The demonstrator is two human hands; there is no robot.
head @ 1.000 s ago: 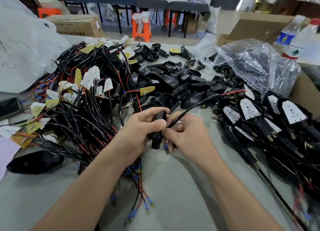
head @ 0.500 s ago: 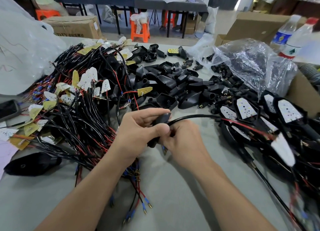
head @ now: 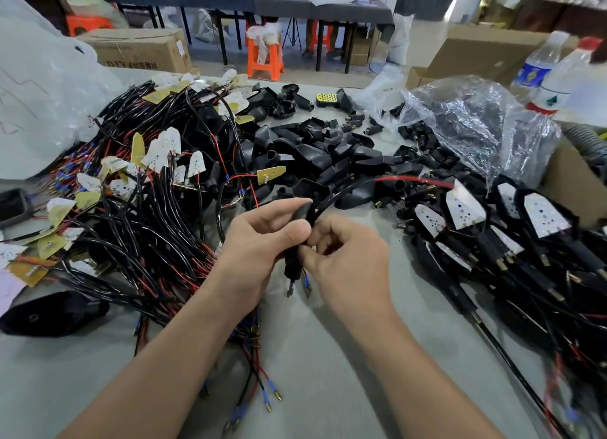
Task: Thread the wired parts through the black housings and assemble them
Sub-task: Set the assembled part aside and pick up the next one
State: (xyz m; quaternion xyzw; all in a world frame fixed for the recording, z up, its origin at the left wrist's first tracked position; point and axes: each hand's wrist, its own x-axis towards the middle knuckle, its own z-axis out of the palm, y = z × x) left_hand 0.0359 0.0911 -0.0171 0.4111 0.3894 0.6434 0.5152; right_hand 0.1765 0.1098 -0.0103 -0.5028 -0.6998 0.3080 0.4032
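Note:
My left hand grips a small black housing upright at the table's centre. My right hand pinches the black cable right beside the housing. That cable arcs up and right to a red lead and a white triangular board. Two blue-sleeved wire ends stick out below the housing. A heap of wired parts lies to the left, loose black housings at the back centre, and assembled units on the right.
A clear plastic bag holding black parts sits back right beside two water bottles and a cardboard box. A large white bag fills the far left. A black housing lies near the left edge.
The cable has been drawn further through the housing: the blue wire ends hang lower below it, and the white board has swung up and left toward the hands.

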